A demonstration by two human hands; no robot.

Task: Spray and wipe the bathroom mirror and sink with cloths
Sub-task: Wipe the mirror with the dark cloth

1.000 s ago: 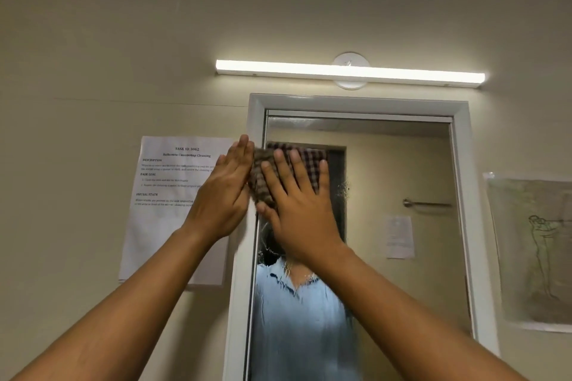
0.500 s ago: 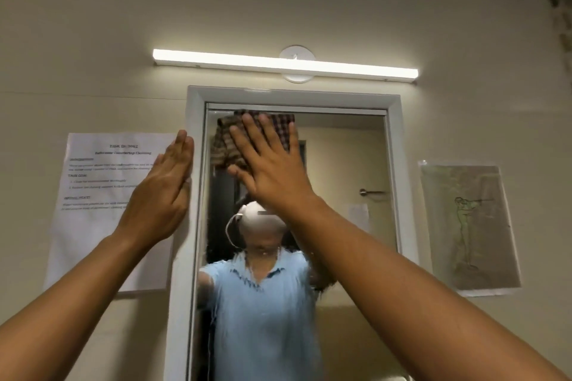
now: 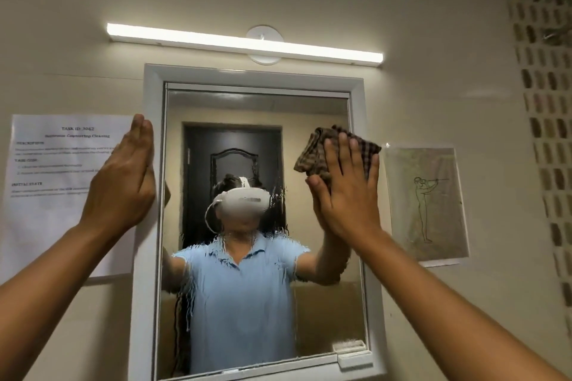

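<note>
My right hand (image 3: pixel 348 195) presses the checked cloth (image 3: pixel 312 153) flat on the mirror (image 3: pixel 247 303) near its 2 o'clock edge, fingers straight, cloth poking out at 11 o'clock. My left hand (image 3: pixel 123 182) rests flat on the white frame (image 3: pixel 151 96), fingers together.

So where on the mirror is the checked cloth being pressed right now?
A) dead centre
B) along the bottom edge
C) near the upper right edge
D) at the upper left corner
C: the right hand presses the checked cloth flat against the mirror by its upper right edge, overlapping the frame.
</note>
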